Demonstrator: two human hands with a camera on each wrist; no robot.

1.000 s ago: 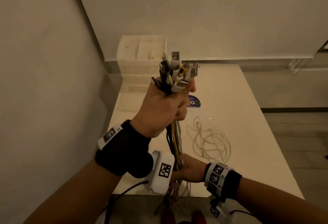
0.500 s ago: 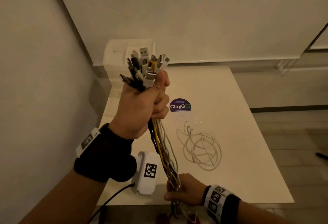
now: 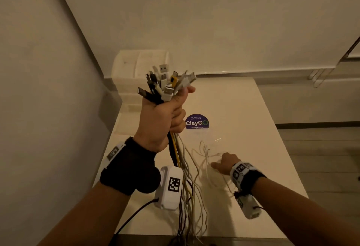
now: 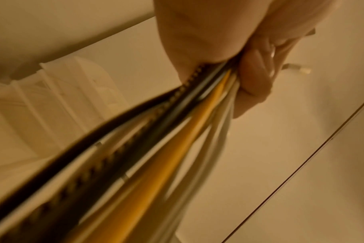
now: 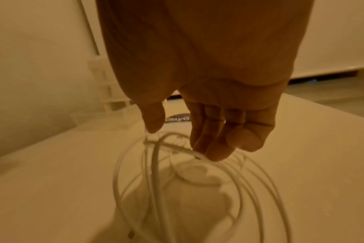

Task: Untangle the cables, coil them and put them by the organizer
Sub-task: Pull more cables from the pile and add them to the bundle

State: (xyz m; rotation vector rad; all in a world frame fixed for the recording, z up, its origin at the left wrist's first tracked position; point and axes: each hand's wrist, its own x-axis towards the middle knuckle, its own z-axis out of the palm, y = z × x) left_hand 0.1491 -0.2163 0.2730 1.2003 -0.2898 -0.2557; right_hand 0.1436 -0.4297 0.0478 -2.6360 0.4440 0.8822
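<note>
Since half a second ago our right hand (image 3: 224, 163) has left the hanging cords near the table edge and has moved onto the white coiled cable (image 5: 177, 177) that lies on the table (image 3: 253, 109), while our left hand stays raised. At the far left corner stands the white organizer (image 3: 124, 70), against the wall. Next to it, our left hand (image 3: 161, 117) closes firmly around the cable bundle (image 3: 183, 167) just below the plugs (image 3: 167, 82), so the connectors fan out above the fist and the black, yellow and white cords hang down past the table edge; we think this keeps the ends together for sorting. Further right, the fingers (image 5: 216, 136) of our right hand are relaxed and spread, touching the loops from above and not yet closed on them. The purple sticker (image 3: 196, 122) lies between the hands.
</note>
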